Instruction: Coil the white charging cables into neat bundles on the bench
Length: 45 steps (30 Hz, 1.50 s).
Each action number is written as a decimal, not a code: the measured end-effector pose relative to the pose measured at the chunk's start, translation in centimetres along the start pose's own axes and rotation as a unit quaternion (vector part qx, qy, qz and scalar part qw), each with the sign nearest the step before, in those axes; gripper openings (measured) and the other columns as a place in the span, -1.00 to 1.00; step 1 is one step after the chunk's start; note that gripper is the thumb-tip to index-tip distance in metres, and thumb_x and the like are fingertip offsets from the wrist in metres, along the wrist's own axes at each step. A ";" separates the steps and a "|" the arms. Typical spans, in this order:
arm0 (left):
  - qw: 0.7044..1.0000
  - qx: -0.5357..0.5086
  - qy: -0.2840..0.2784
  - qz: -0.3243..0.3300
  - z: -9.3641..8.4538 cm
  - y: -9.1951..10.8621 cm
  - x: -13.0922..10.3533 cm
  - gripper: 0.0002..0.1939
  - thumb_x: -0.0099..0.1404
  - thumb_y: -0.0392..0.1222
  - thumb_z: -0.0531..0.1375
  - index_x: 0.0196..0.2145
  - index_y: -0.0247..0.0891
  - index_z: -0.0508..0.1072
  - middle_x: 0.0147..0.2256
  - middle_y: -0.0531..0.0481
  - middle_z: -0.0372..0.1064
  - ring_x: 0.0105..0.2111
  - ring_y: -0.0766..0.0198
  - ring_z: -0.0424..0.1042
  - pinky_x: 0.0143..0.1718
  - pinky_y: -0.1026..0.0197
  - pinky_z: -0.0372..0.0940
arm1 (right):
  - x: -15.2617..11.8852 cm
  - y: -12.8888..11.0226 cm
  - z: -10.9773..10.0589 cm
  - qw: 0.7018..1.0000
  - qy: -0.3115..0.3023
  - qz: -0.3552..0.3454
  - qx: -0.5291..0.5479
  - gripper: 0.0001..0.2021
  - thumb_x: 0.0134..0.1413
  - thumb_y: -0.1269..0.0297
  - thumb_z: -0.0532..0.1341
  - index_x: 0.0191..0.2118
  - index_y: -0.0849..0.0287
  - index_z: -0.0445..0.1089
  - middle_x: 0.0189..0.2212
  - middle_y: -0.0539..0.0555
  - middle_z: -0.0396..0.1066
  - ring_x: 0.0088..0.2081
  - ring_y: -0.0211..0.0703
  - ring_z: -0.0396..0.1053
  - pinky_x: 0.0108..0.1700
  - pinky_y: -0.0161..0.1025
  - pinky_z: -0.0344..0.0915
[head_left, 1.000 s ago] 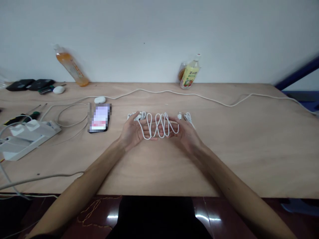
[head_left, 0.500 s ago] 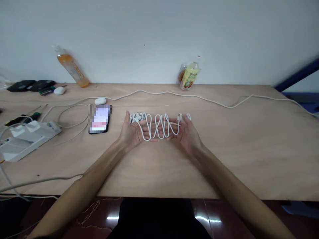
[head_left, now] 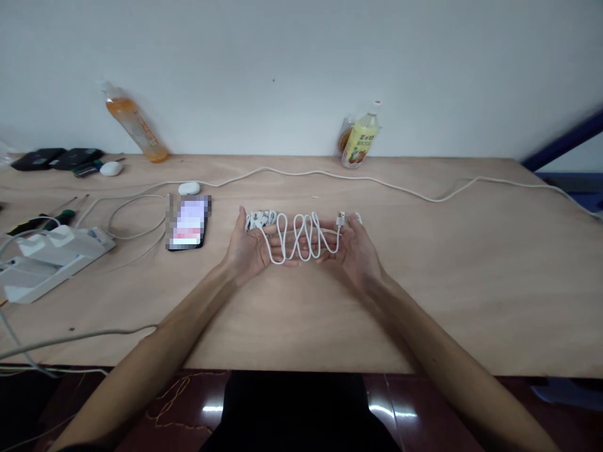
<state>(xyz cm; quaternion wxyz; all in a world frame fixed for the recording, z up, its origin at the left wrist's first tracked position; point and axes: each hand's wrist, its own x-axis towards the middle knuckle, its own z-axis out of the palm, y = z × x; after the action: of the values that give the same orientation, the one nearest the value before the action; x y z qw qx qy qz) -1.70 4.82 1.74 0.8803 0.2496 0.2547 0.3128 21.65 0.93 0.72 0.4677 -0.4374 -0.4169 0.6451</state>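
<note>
A white USB cable (head_left: 308,235) lies in wavy loops across both hands, which are side by side, palms up, above the middle of the table. My left hand (head_left: 249,251) bears its left part on cupped, outstretched fingers, thumb raised. Under the right part, my right hand (head_left: 355,254) holds it the same way, its thumb near the USB plug (head_left: 340,218). The fingers of both hands meet or overlap beneath the loops. Just beyond my left fingers is a bundle of white cable (head_left: 261,218), partly hidden. A small white loop (head_left: 358,217) shows behind my right thumb.
Left of my hands lies a phone (head_left: 190,223) with a lit screen. A white power strip (head_left: 61,254) and screwdrivers (head_left: 61,218) are farther left. Two drink bottles, orange (head_left: 136,129) and yellow (head_left: 362,138), lean on the wall. A long white cable (head_left: 400,186) crosses the table.
Both hands and the cable keep nearly the same pose. The whole view has shifted very slightly, with the table and bottles a little higher in the picture.
</note>
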 end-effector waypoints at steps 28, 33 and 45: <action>0.998 0.056 -0.023 0.004 -0.1 0.0 0.1 -0.07 0.60 0.36 -0.23 0.31 -0.54 0.47 0.03 -0.54 0.65 -0.03 -0.23 0.71 -0.01 -0.17 0.58 | 0.2 0.3 -0.5 0.999 -0.028 0.011 0.018 -0.23 0.41 -0.44 -0.07 0.14 0.13 0.54 -0.06 0.33 0.70 0.02 0.26 0.64 -0.21 0.06 0.61; 0.994 0.106 0.009 0.020 0.6 -0.4 -0.1 -0.51 0.59 -0.04 0.13 0.25 -0.44 0.54 -0.04 -0.42 0.70 -0.12 -0.08 0.74 -0.13 0.03 0.61 | 0.3 0.4 -0.5 1.000 -0.016 -0.001 0.010 -0.24 0.40 -0.43 -0.06 0.07 0.15 0.57 -0.08 0.33 0.70 0.01 0.25 0.64 -0.27 0.00 0.57; 0.996 0.073 -0.048 0.025 -0.3 -0.4 0.2 -0.42 0.41 -0.30 0.08 0.32 -0.50 0.47 0.01 -0.40 0.69 -0.07 -0.11 0.74 -0.07 -0.02 0.61 | 0.3 0.4 -0.6 1.000 -0.018 0.000 0.015 -0.26 0.41 -0.42 -0.04 0.08 0.13 0.57 -0.09 0.29 0.70 -0.04 0.19 0.64 -0.36 -0.11 0.50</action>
<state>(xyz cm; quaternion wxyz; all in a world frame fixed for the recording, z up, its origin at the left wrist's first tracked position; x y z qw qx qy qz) -1.54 4.75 1.19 0.8628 0.3343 0.2278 0.3033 22.03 1.22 0.16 0.4666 -0.4192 -0.4155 0.6587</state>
